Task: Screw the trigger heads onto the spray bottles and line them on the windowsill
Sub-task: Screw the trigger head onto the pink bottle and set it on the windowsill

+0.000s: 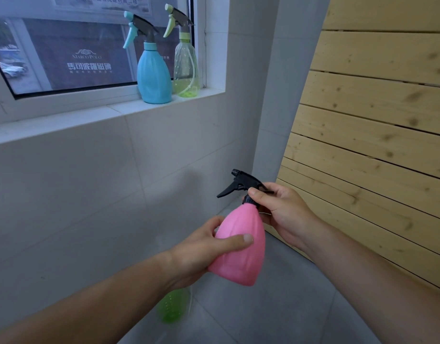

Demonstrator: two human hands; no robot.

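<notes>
The left hand (201,252) wraps the pink bottle (239,252), held tilted above the floor; the right hand (278,214) pinches the collar of its black trigger head (241,183). Keep the body steady, turning only the collar until snug. Beyond, on the windowsill (129,109), a blue bottle (154,75) and clear green bottle (185,68) stand side by side.

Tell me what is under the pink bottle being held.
Below the pink bottle a green bottle lies on the floor, partly covered by the left hand and forearm; its top is hidden.

Pink bottle (239,249) matt opaque plastic; green bottle (185,68) clear plastic; panel (378,115) knotty bare wood.
</notes>
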